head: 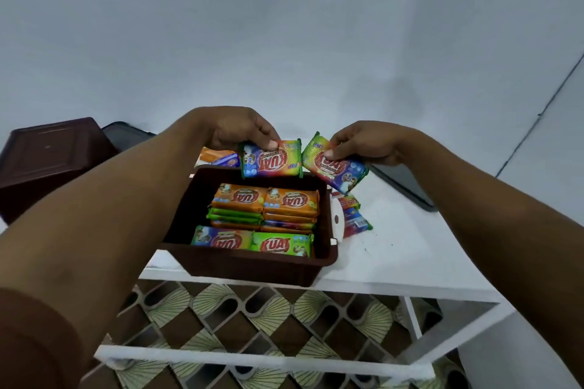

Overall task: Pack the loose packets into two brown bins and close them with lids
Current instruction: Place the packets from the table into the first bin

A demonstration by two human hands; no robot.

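Pinching a glossy rainbow-coloured foil packet [271, 161] by its top edge, the left hand [240, 129] held it over the far rim of the part-filled brown plastic bin [252, 257]; the right hand [366, 144] pinched a second rainbow packet [338, 170] just beside that rim; both packets looked light, soft and slippery, best gripped at the crimped seams.

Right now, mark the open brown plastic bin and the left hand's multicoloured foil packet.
Open brown plastic bin [252, 268]: head view, near wall.
Multicoloured foil packet [273, 161]: head view, printed front.
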